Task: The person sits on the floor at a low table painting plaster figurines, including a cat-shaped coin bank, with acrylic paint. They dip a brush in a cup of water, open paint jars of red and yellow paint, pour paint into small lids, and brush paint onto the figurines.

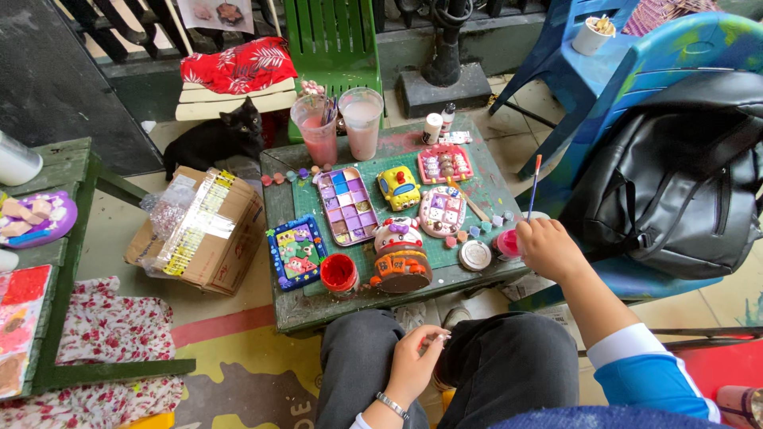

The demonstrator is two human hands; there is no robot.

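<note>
My right hand (pixel 547 248) holds a thin paintbrush (pixel 535 184) upright, its bristle end down in a small pink paint pot (pixel 507 245) at the right edge of the small green table (pixel 298 310). My left hand (pixel 415 359) rests on my knee with its fingers curled around something small that I cannot make out. On the table lie a purple paint palette (pixel 347 206), a red paint pot (pixel 339 272), a round painted figurine (pixel 400 254), a yellow car figure (pixel 397 187), a blue painted plaque (pixel 296 250) and pink painted plaques (pixel 443 163).
Two plastic cups of cloudy water (pixel 362 121) stand at the table's far edge. A black cat (pixel 214 139) sits beside a cardboard box (pixel 199 230) on the left. A black bag (pixel 675 183) lies on a blue chair at right. A green side table (pixel 71 171) stands far left.
</note>
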